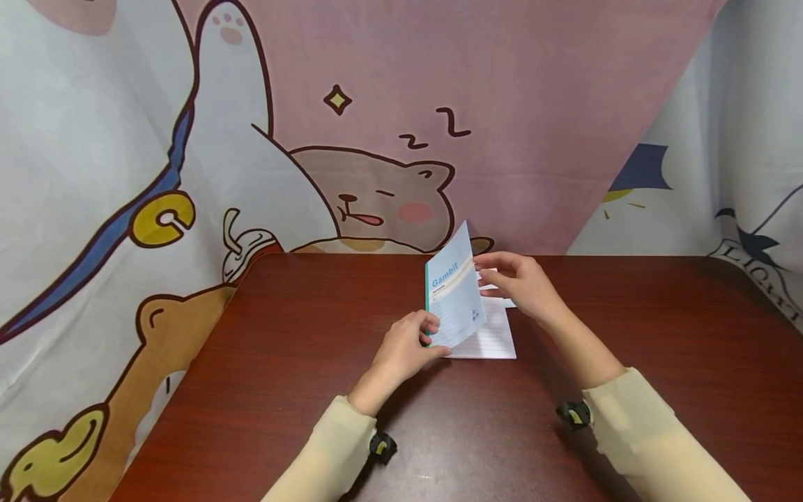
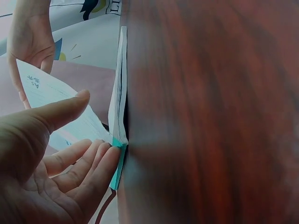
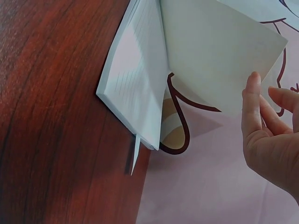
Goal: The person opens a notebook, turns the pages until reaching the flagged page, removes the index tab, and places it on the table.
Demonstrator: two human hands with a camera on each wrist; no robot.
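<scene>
A small notebook [image 1: 495, 341] with white lined pages lies on the table. Its pale blue cover [image 1: 456, 300], printed "Gambit", stands raised at an angle from the green spine [image 2: 119, 163]. My left hand [image 1: 404, 348] is at the spine side, its relaxed fingers [image 2: 96, 172] touching near the spine while the thumb stands apart. My right hand [image 1: 523, 282] is by the cover's free edge. In the right wrist view its fingertips [image 3: 253, 81] overlap that edge, with the thumb apart; contact is hard to tell. A narrow pale strip [image 3: 135, 156] sticks out from the pages.
The dark red-brown wooden table [image 1: 282, 390] extends around the notebook. A cloth backdrop [image 1: 533, 125] with cartoon animals hangs behind its far edge and along the sides. Small black devices [image 1: 383, 446] sit at both wrists, by the cream sleeves [image 1: 332, 446].
</scene>
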